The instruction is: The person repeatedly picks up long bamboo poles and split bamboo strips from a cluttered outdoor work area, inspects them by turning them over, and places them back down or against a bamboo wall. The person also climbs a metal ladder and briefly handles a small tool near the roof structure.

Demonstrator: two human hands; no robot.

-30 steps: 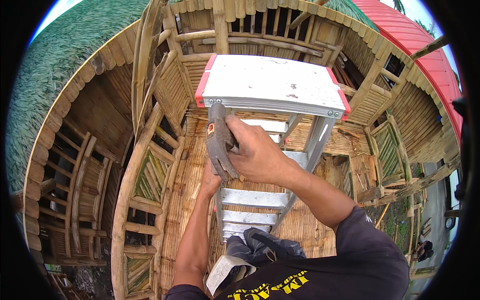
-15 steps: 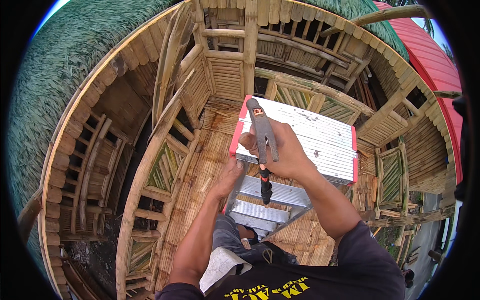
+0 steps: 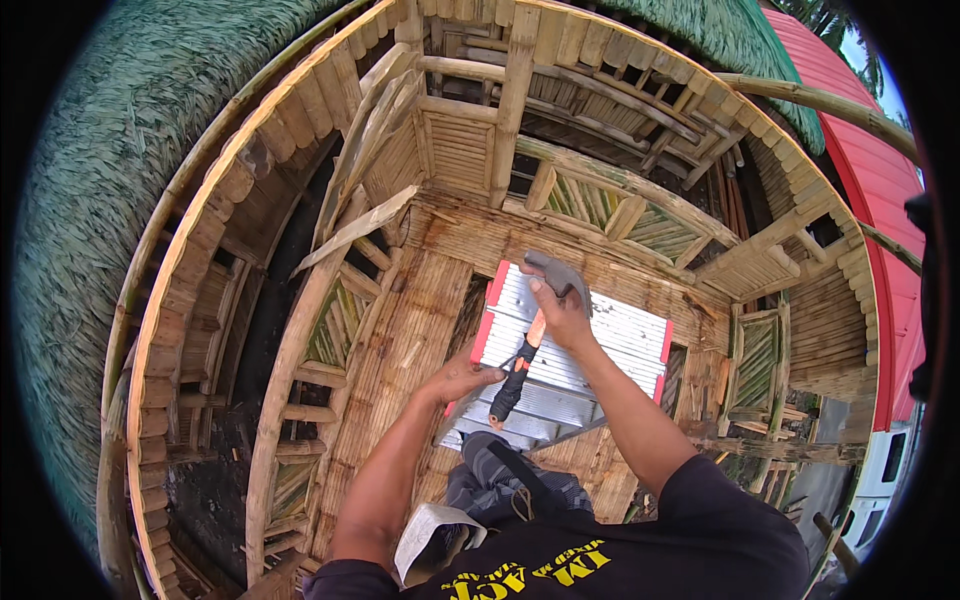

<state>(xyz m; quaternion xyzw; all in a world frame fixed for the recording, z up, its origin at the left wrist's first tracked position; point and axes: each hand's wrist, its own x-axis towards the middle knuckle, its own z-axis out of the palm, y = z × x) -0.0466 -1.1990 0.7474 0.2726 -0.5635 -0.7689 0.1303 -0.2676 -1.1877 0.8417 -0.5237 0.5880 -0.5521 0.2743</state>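
A claw hammer point(image 3: 514, 385) is in my right hand point(image 3: 566, 322), gripped just below its dark metal head. Its wooden handle, wrapped with black tape, points down toward me. Beneath it is the ridged white top of an aluminium stepladder point(image 3: 625, 335) with red corner caps. My left hand point(image 3: 458, 381) holds the ladder's near left edge, thumb over the top and fingers partly hidden. Silver steps point(image 3: 540, 408) show below the top, and my leg in grey patterned cloth point(image 3: 490, 468) is close against them.
A split-bamboo floor point(image 3: 375, 410) surrounds the ladder. A bamboo railing point(image 3: 300, 400) runs along the left, with a loose bamboo slat point(image 3: 360, 228) leaning on it. Another railing point(image 3: 625, 205) stands at the back. Green thatch point(image 3: 120, 170) and a red roof point(image 3: 865, 190) lie beyond.
The ladder top now sits lower in view. My right hand and the hammer have moved down and right, with the hammer's head now turned sideways. My left hand stays at the ladder's left edge.
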